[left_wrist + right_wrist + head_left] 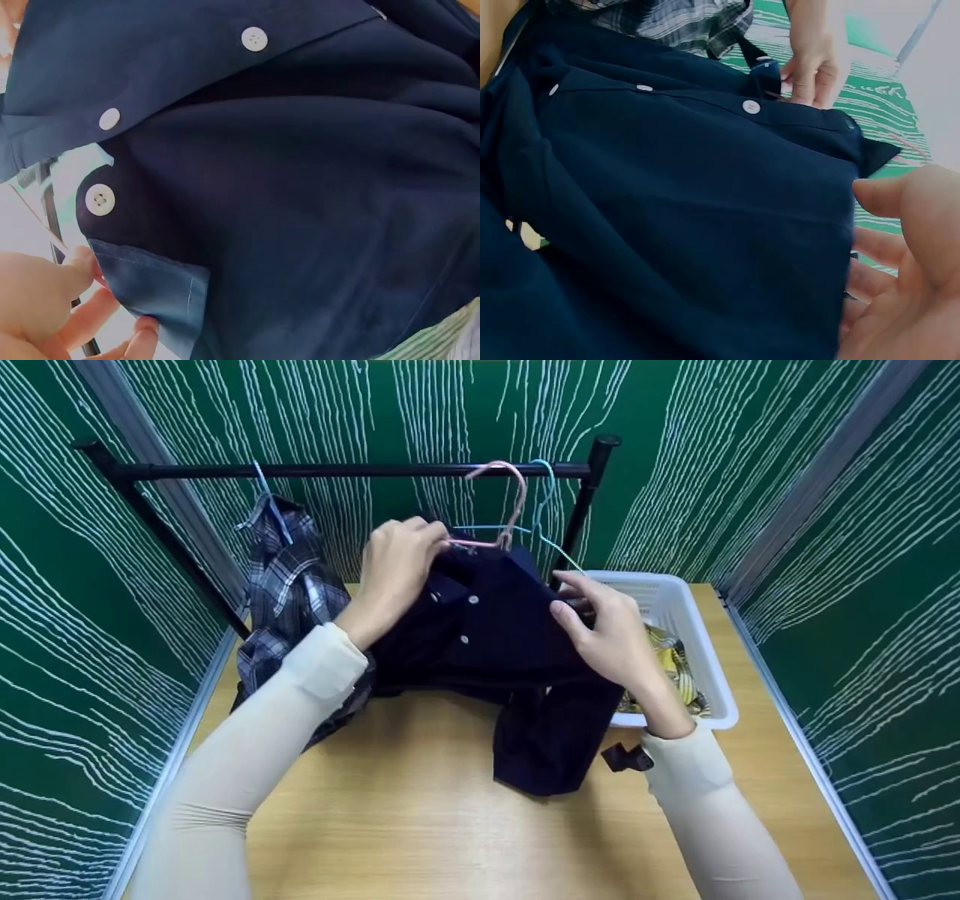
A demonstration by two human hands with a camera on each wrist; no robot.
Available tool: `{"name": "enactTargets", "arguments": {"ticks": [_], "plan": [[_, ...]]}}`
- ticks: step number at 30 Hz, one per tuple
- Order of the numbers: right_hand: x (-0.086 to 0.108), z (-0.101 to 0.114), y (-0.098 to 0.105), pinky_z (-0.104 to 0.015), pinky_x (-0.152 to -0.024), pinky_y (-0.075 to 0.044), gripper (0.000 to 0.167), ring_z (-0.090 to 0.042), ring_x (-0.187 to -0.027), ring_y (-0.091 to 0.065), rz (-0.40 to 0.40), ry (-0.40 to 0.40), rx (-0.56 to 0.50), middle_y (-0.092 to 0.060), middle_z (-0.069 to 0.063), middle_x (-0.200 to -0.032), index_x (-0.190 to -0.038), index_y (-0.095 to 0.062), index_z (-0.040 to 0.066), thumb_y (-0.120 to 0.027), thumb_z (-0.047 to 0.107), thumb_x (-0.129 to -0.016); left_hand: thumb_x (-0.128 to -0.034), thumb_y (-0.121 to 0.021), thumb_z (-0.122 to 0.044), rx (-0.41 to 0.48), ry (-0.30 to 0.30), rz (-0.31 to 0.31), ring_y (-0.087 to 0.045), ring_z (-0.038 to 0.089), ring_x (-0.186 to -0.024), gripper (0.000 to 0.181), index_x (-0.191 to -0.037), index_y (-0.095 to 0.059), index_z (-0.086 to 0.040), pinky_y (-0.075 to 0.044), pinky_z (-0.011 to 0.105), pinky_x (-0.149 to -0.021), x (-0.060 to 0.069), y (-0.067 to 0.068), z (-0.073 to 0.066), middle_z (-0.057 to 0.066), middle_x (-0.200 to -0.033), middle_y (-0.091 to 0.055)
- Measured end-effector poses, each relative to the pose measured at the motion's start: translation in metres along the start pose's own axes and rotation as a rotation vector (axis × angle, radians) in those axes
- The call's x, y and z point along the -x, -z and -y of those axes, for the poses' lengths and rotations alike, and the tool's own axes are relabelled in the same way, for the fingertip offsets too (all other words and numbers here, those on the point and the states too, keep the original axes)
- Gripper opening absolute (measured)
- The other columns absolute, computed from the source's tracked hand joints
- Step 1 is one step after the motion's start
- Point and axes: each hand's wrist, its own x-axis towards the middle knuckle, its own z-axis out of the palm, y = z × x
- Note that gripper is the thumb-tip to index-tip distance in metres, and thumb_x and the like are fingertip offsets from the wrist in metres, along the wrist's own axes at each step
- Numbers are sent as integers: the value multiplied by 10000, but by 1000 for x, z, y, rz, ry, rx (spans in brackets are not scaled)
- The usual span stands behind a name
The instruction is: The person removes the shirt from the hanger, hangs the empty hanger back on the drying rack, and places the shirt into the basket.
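A dark navy shirt [517, 622] with white buttons hangs around a pink hanger [517, 502], whose hook stands up near the rack's bar in the head view. The left hand [397, 562] pinches the shirt's collar together with the hanger's arm; in the left wrist view its fingers hold the collar edge [157, 292]. At the shirt's other shoulder, the right hand [615, 637] has its thumb in front and its fingers behind the cloth edge, loosely spread, as the right wrist view shows [907, 262]. One sleeve [547, 742] dangles over the table.
A black rack [360, 471] spans the back, with a plaid shirt [285, 562] on a blue hanger at left and a light-blue hanger [551, 495] at right. Behind the right hand stands a white basket [712, 675] holding yellow patterned cloth [675, 660]. Green walls enclose the wooden table [420, 825].
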Motion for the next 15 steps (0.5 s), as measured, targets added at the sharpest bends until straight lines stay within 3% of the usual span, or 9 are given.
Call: {"name": "enactTargets", "arguments": {"ticks": [7, 15], "plan": [[9, -14, -9, -428, -960, -555, 199, -267, -1073, -748, -45, 52, 35, -796, -113, -1140, -1186, -794, 23, -692, 99, -1033, -1045, -622, -351, 0, 12, 25, -683, 343, -878, 289, -1026, -779, -110, -538, 477, -812, 14, -14, -8, 72, -974, -759], [15, -30, -9, -415, -930, -563, 156, -272, -1027, -766, -79, 110, 33, -807, -102, -1086, -1123, -819, 31, -735, 79, -1001, -1061, -662, -256, 103, 1, 107, -677, 314, -952, 183, -1093, -801, -141, -529, 465, -856, 29, -22, 1, 49, -1086, -763]]}}
